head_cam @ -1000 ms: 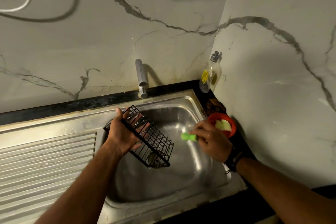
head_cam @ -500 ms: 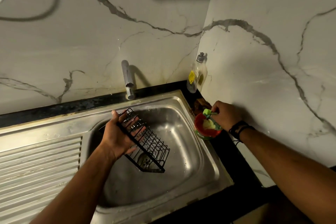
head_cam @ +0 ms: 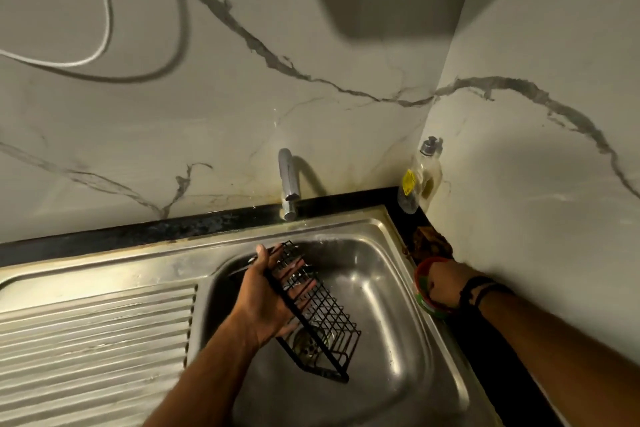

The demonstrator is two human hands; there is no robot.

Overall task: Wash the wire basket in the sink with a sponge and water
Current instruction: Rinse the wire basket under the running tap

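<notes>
The wire basket (head_cam: 313, 314) is black, long and narrow, held tilted over the bowl of the steel sink (head_cam: 398, 288), its upper end near the back of the bowl and its lower end hanging above the drain (head_cam: 308, 345). In the head view, the left hand (head_cam: 266, 302) grips it along one long edge: the thumb lies over the top rail, and the fingers (head_cam: 301, 286) curl underneath and show through the grid. The palm faces up toward the camera.

The right hand (head_cam: 445, 282) is well apart from the basket, at the right rim of the sink, reaching down into a small red bowl (head_cam: 424, 302) that sits on the dark counter against the wall. Its fingers point down into the bowl and are hidden, so I cannot tell how far they are closed or whether they hold anything. A dark band circles that wrist.

Behind the sink, a chrome tap (head_cam: 288, 184) stands at the back edge, with no water visibly running. A clear soap bottle (head_cam: 419, 177) with a yellow label stands in the corner. A ribbed draining board (head_cam: 93, 340) stretches to the left of the bowl.
</notes>
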